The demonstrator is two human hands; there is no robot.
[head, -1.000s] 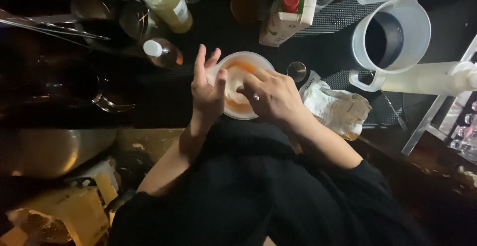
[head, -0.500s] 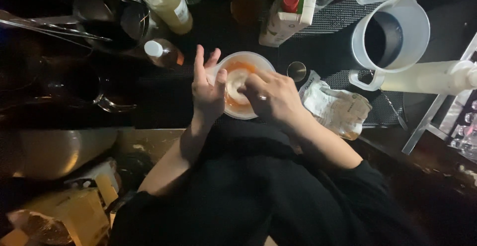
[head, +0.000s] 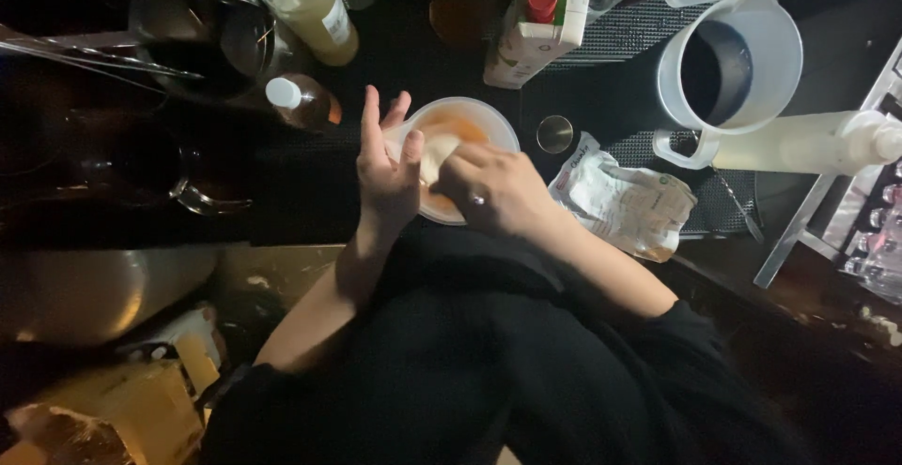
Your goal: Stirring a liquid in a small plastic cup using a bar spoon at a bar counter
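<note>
A round white container [head: 489, 119] with orange contents sits on the dark counter in front of me. My left hand [head: 385, 169] rests at its left rim, fingers spread and raised. My right hand [head: 493, 188], with a ring on one finger, reaches over the container and pinches a small pale piece [head: 438, 152] above the orange contents. Both hands hide the near side of the container.
A crumpled white packet [head: 625, 202] lies right of the container. A large white jug [head: 728, 66], a carton with a red cap [head: 536, 23], a yellow bottle [head: 305, 5], a small amber bottle [head: 301, 103] and a small metal cup [head: 554, 133] stand behind. A metal bowl [head: 94, 291] sits lower left.
My right hand has shifted slightly left over the container, closer to my left hand. The container and my left hand stay in place.
</note>
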